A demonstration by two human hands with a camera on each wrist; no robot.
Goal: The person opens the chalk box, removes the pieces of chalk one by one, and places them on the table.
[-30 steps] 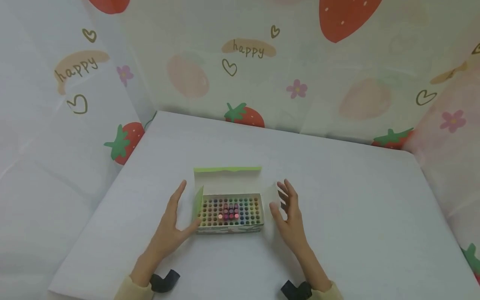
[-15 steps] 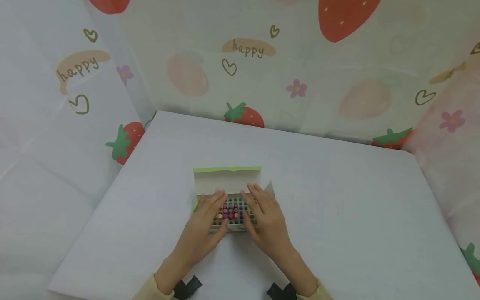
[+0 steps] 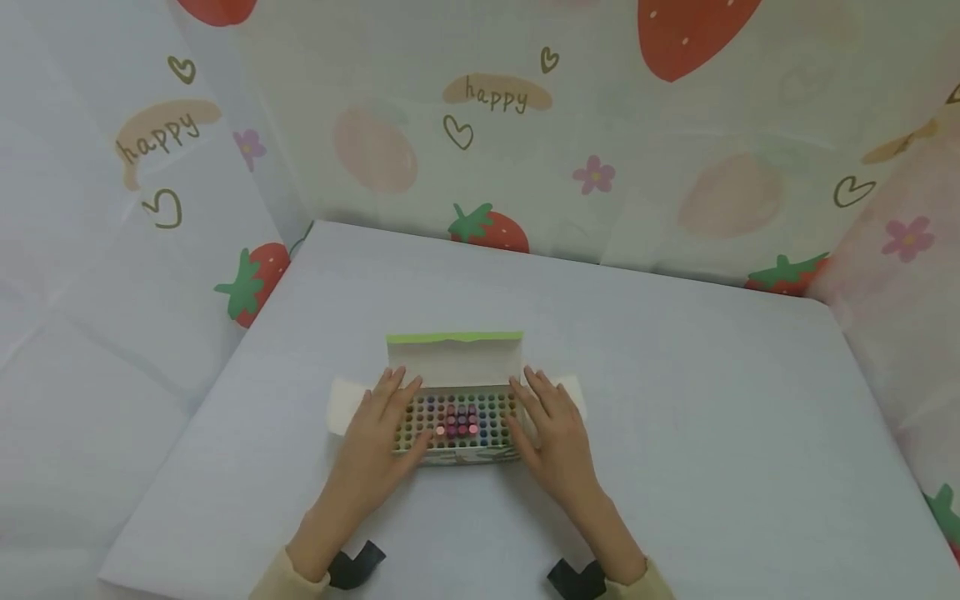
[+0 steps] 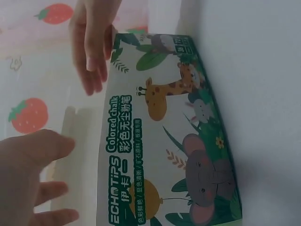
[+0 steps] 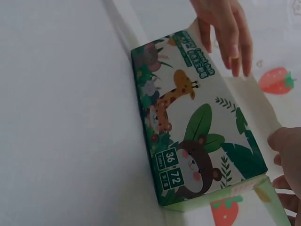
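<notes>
A box of colored chalk (image 3: 461,457) stands on the table with its lid (image 3: 455,362) raised at the back. Rows of small round holes or chalk ends fill it, and several pink and purple chalk sticks (image 3: 462,422) stand higher in the middle. My left hand (image 3: 375,442) lies over the box's left end, fingers spread, by the outspread left flap (image 3: 342,404). Over the right end, my right hand (image 3: 557,446) has its fingers extended, beside the right flap (image 3: 576,393). Neither hand holds anything. Both wrist views show the printed front of the box (image 4: 160,132).
The white table (image 3: 712,433) stretches away on both sides of the box and behind it. Behind stands a pale cloth backdrop (image 3: 585,125) printed with strawberries, hearts and flowers. Black straps (image 3: 356,567) show at my wrists.
From either side of the box, my hands came in over it, then drew apart toward its ends. The left flap, upright at first, now spreads outward; the right flap also lies further out.
</notes>
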